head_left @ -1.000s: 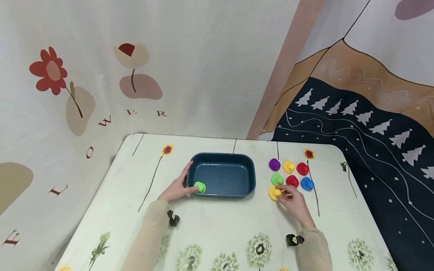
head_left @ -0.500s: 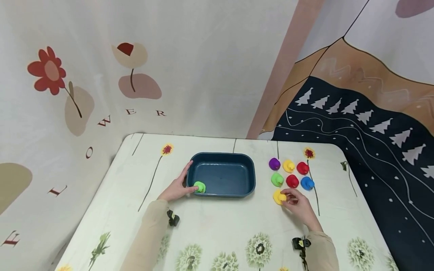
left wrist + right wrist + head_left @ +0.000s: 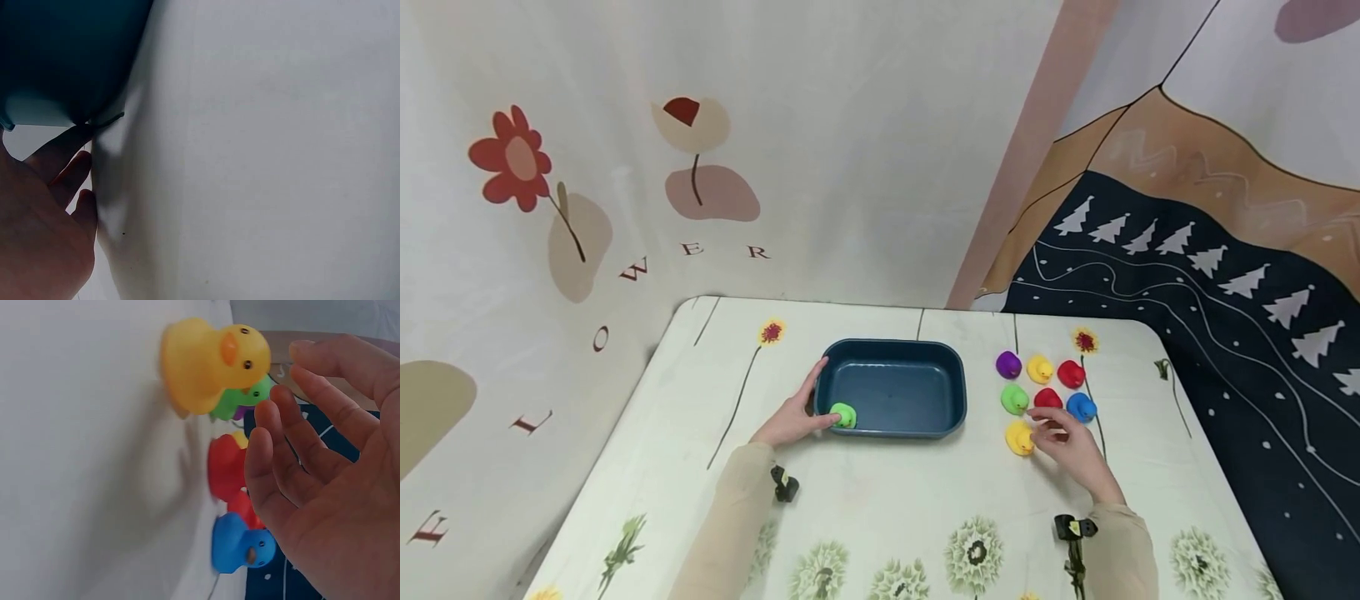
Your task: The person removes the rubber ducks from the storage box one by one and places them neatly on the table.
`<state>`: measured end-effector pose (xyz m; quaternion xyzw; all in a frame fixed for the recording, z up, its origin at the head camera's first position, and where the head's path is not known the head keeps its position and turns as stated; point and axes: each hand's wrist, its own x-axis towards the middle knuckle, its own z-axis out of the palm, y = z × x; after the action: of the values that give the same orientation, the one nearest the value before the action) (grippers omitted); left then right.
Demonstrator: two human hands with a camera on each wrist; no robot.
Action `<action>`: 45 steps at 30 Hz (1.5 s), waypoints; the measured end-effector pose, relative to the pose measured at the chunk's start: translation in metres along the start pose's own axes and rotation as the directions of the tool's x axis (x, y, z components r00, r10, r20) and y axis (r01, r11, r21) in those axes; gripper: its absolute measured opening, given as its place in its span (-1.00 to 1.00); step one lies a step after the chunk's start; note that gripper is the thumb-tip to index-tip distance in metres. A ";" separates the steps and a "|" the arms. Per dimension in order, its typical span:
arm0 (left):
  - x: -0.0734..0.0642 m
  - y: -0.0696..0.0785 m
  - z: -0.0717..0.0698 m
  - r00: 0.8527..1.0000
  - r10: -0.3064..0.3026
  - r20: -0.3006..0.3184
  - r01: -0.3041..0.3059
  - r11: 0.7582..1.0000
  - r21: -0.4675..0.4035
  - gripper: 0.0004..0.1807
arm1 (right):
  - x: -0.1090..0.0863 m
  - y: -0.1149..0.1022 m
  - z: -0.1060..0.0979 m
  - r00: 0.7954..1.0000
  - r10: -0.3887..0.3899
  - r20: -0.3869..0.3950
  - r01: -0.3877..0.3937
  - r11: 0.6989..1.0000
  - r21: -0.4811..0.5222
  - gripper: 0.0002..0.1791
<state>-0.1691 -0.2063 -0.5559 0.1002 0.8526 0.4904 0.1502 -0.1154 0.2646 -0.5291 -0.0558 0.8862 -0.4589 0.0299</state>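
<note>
My left hand [image 3: 792,418] grips the left end of a dark blue plastic tub [image 3: 957,392], thumb at the front corner and fingers along the outer wall. Inside that corner, close by the thumb, sits a green rubber duck [image 3: 844,415]. On the table my right hand [image 3: 1067,446] is beside a yellow rubber duck [image 3: 1018,437], fingers relaxed and holding nothing. The right wrist view shows a small gap between the fingertips and this yellow duck [image 3: 206,365], which stands upright. In the left wrist view, the left hand's fingers [image 3: 59,153] lie against the tub's underside edge.
Behind the yellow duck, more rubber ducks stand in two rows: purple [image 3: 1008,364], yellow [image 3: 1040,368] and red [image 3: 1071,374] at the back, then green [image 3: 1015,399], red [image 3: 1048,398] and blue [image 3: 1081,407]. A flower-printed cloth covers the table [image 3: 880,500]; curtains hang behind.
The right hand has shifted the front yellow duck slightly right and nearer the person, then let go and drawn a little away rightward. The left hand and tub stay put.
</note>
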 end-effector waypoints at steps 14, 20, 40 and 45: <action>-0.004 0.014 0.000 1.000 0.011 -0.004 -0.011 1.000 0.016 0.08 | 0.020 -0.028 0.004 0.997 -0.028 0.073 0.024 0.998 0.056 -0.64; 0.000 0.008 0.002 1.000 0.008 -0.006 -0.008 1.000 0.018 0.08 | 0.031 -0.026 0.020 0.992 -0.073 0.106 0.065 0.995 0.080 -0.66; -0.002 0.004 0.000 1.000 -0.005 0.002 0.005 0.999 0.034 0.09 | 0.057 -0.071 0.060 0.939 -0.292 0.182 0.264 0.951 0.163 -0.71; -0.002 0.002 0.000 1.000 -0.015 0.004 0.015 1.000 0.021 0.10 | 0.062 -0.081 0.075 0.916 -0.337 0.218 0.308 0.938 0.159 -0.70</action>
<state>-0.1672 -0.2055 -0.5538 0.0962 0.8580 0.4803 0.1545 -0.1629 0.1497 -0.5057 -0.2551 0.8249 -0.5002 0.0650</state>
